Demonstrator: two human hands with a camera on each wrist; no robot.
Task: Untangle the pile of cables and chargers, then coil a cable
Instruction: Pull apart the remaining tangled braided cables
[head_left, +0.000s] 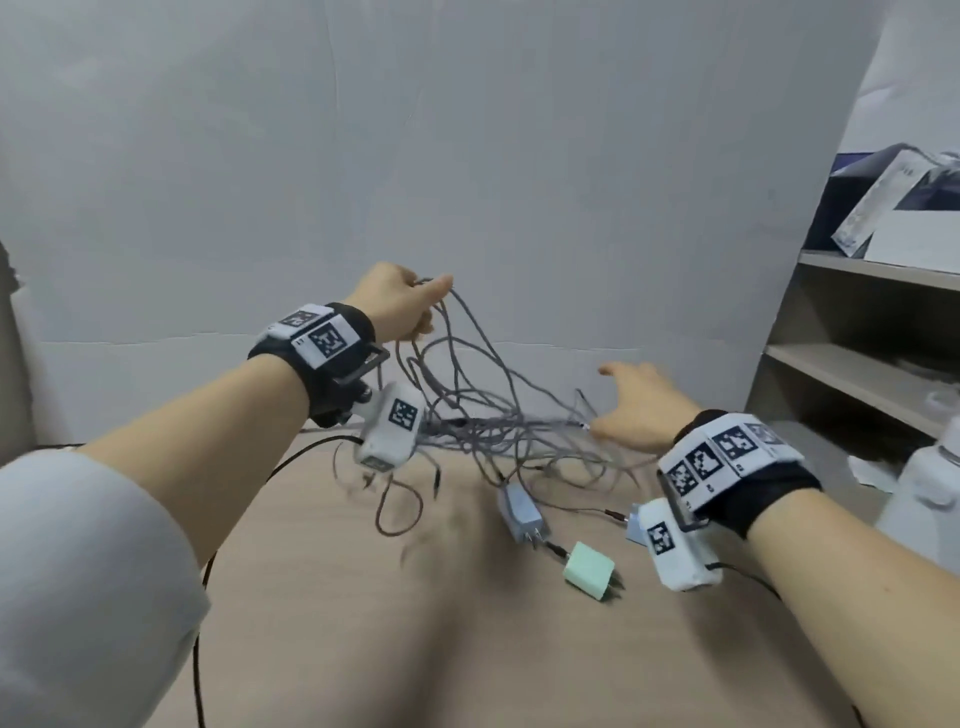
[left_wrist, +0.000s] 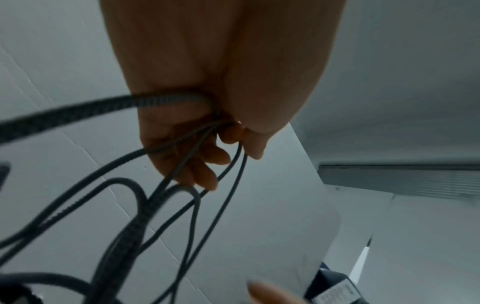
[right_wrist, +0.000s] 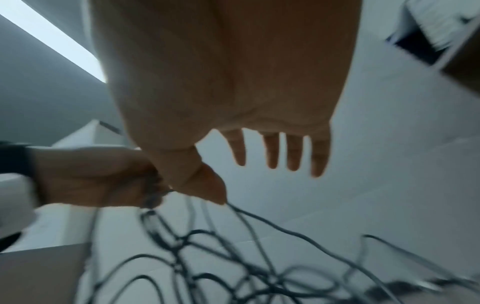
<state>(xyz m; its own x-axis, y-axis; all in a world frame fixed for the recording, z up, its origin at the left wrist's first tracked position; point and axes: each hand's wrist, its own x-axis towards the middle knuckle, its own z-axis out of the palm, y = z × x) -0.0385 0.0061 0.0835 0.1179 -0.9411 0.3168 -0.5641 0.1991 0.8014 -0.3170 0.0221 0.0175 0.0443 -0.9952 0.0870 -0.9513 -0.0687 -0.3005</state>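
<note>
Grey braided cables (head_left: 467, 400) rise in a bundle from the pale wooden counter (head_left: 363, 623) into the left hand (head_left: 397, 301), which is raised at the left with its fingers (left_wrist: 205, 162) curled tight around several strands. From that fist the loops trail down and rightward into a loose tangle lying on the counter. Below the tangle rests a blue-grey rectangular charger (head_left: 519, 512) with its prongs toward the viewer, and just right of it a mint-green square charger (head_left: 589, 570). Further right, the right hand (head_left: 641, 408) hovers beside the tangle's far end, fingers (right_wrist: 293, 152) straight and spread, holding nothing. A grey shelf unit (head_left: 857, 358) stands at the far right.
</note>
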